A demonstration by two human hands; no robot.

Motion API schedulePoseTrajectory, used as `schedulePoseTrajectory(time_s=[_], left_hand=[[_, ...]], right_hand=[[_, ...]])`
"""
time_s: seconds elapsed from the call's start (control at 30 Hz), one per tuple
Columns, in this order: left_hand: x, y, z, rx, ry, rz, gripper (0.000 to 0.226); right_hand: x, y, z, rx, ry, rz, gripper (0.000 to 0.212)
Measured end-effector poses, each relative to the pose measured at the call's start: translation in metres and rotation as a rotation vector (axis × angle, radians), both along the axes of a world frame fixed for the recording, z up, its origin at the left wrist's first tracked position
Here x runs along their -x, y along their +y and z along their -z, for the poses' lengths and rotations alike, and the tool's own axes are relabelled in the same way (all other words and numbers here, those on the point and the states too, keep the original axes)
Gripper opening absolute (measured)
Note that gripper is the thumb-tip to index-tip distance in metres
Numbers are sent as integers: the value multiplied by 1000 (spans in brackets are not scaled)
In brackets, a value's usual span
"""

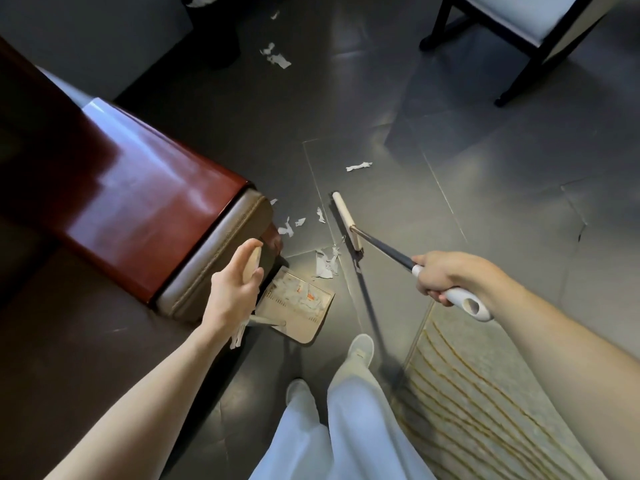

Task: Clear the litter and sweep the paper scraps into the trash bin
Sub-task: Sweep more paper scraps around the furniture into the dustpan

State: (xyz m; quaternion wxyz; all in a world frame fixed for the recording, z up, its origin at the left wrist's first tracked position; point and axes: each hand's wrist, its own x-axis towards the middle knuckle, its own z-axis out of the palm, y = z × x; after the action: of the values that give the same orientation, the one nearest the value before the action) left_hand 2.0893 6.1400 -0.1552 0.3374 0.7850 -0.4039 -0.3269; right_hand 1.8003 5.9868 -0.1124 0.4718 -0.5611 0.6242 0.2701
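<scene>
We list a glossy red-brown wooden cabinet (131, 188) filling the left side, its near end faced with a grey padded panel (214, 258) trimmed in braided cord. We list a dark grey tiled floor (485, 188) with pale grout lines, one tile showing a crack (581, 230) at the right. A chair (519, 32) stands at upper right, black frame, pale seat. A grey rug (485, 393) with curved gold lines lies at lower right.

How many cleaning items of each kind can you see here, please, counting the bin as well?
Broom: 1
Dustpan: 1
Trash bin: 1
Total: 3
</scene>
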Motion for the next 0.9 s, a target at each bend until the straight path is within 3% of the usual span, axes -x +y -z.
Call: schedulePoseTrajectory(time_s=[0.1, 0.27, 0.5, 0.67, 0.9], left_hand=[[-3, -10, 2, 16, 11, 3, 55], [-8, -38, 1, 30, 36, -1, 56], [0, -57, -6, 50, 58, 36, 63], [13, -52, -5, 64, 87, 16, 55], [47, -81, -10, 58, 87, -20, 46]], right_hand=[[-7, -8, 14, 16, -7, 8, 35], [-25, 11, 48, -78, -74, 92, 69], [-19, 36, 32, -327, -159, 204, 66], [2, 28, 3, -274, -154, 170, 60], [37, -25, -5, -115, -183, 191, 78]])
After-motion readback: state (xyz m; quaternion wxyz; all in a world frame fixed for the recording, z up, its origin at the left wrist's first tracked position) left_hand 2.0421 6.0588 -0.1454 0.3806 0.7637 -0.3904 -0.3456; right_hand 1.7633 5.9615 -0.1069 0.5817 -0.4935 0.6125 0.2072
